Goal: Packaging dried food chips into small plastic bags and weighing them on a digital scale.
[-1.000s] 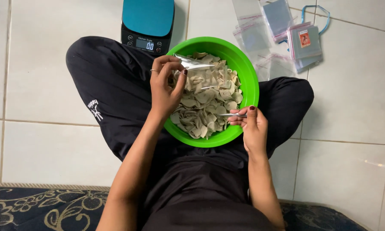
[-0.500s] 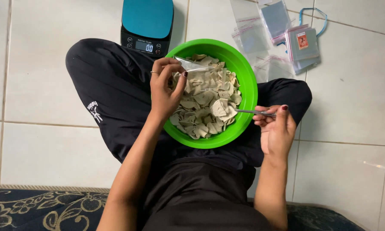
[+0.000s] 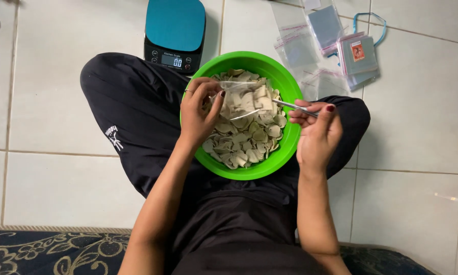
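**Two hands over a green bowl of pale chips**

The left hand [image 3: 201, 109] has its thumb and fingertips pressed together on the edge of a small clear bag [image 3: 237, 97], pinching it above the far left part of the bowl. The bag lies over the heap, partly filled with the same pale pieces.

The right hand [image 3: 316, 130] is curled, thumb and forefinger pinching a thin metal spoon [image 3: 290, 106]. The handle runs left across the bowl's right rim and its tip meets the bag's right edge.

Beneath both hands sits the green bowl [image 3: 285, 145], resting in the lap between crossed legs in black trousers [image 3: 132, 112]. It is heaped with pale, curled chips [image 3: 244, 140].

Just beyond the bowl, on the far left, a kitchen scale [image 3: 175, 30] with a teal top stands on the white tiled floor [image 3: 417, 127]. To the far right lie several empty clear bags [image 3: 310, 46], some overlapping. A dark patterned mat [image 3: 46, 254] runs along the near edge.
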